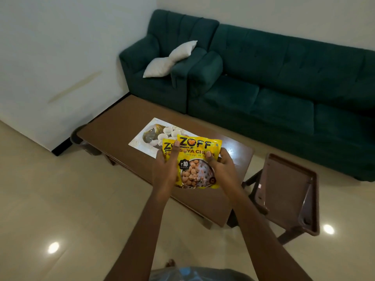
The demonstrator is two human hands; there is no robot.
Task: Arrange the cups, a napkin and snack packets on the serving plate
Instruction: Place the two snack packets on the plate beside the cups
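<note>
The left hand (165,169) and right hand (222,169) together hold two yellow snack packets (195,161), overlapped, above the bench (113,126). White cups (165,133) sit on the serving plate (137,139) near its middle.

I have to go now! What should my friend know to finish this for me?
Left hand and right hand: together holding two yellow Zoff soya chunks packets, one behind the other, above the wooden table.
Serving plate: on the table, white cups already on it.
Napkin: can't spot it.
Left to do: set both packets on the plate beside the cups; check the napkin.
</note>
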